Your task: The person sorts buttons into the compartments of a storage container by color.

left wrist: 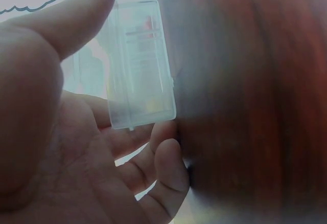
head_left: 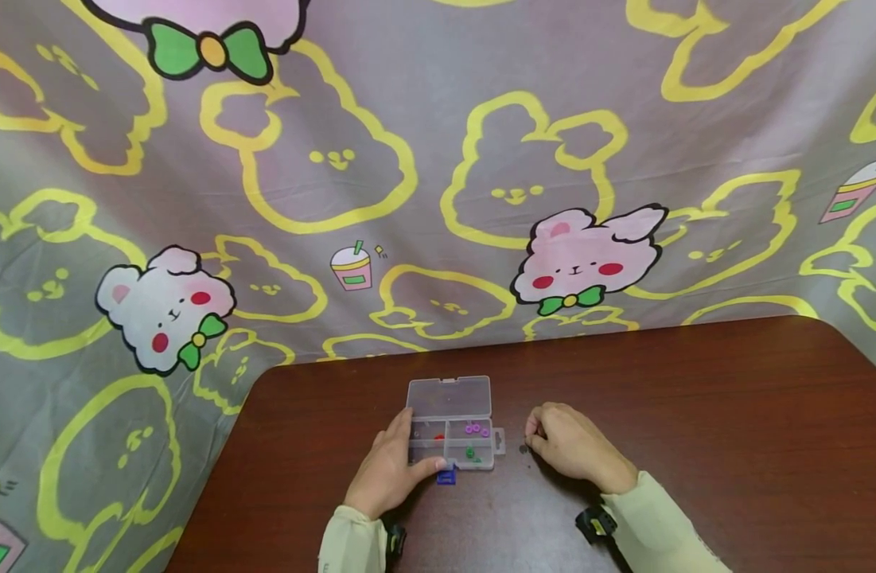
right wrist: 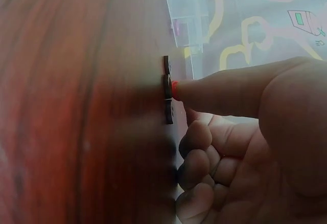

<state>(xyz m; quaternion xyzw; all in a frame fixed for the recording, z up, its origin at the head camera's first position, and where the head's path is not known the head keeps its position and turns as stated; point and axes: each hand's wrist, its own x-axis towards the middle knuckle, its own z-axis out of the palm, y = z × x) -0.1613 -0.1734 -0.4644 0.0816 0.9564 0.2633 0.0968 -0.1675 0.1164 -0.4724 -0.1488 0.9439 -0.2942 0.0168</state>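
Observation:
A clear plastic box (head_left: pixel 469 467) stands on the table with its lid (head_left: pixel 449 398) raised at the back. My left hand (head_left: pixel 391 469) grips its left side, thumb along the front edge, fingers around the far left. Inside are purple rings (head_left: pixel 476 428), a green piece (head_left: pixel 470 453) and a red piece (head_left: pixel 438 437) in separate compartments. A blue piece (head_left: pixel 446 477) lies at the front edge beside the left thumb. Low over the table to the right, my right hand (head_left: pixel 570 442) pinches a small red piece (right wrist: pixel 175 89), its far side hidden, right at several small dark pieces (right wrist: pixel 169 112).
The brown table (head_left: pixel 731 414) stretches to both sides and toward the back. Behind it hangs a patterned cloth (head_left: pixel 423 199) with cartoon bears. A clear hanging tab (head_left: pixel 500 441) juts from the box's right side, toward the right hand.

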